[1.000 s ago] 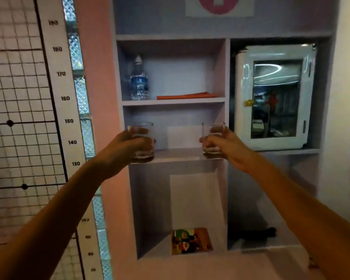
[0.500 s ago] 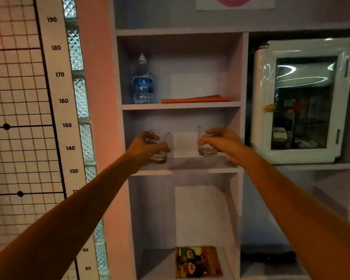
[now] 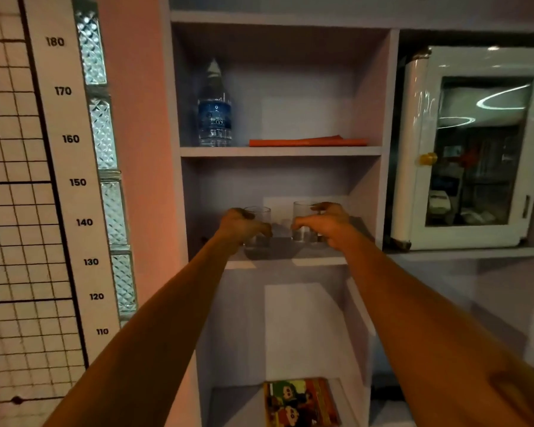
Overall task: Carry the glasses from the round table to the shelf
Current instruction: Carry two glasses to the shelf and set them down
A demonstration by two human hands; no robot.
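Arms reach forward from the bottom corners toward a pale lilac wooden shelf unit (image 3: pixel 278 151) set against a pink wall. Each bare hand holds one short clear drinking glass inside the middle compartment. The left hand (image 3: pixel 239 227) has its fingers curled around the left clear glass (image 3: pixel 259 224), thumb across the front. The right hand (image 3: pixel 327 224) is wrapped the same way around the right clear glass (image 3: pixel 302 221), fingers over its far side. Both glasses stand upright, side by side with a small gap between them, their bases at the middle shelf board (image 3: pixel 318 261); whether they rest fully on it cannot be told.

On the board above stand a clear plastic water bottle with a blue label (image 3: pixel 214 110), at the left, and a flat orange folder (image 3: pixel 307 141) lying to its right. At the bottom of the unit lies a colourful cartoon-covered book (image 3: pixel 301 402). To the right, in a neighbouring compartment, sits a white cabinet with a glass door and a yellow knob (image 3: pixel 472 149). Left of the unit, a white height chart with black numbers (image 3: pixel 74 180) runs down the wall beside a strip of glass blocks (image 3: pixel 110 180).
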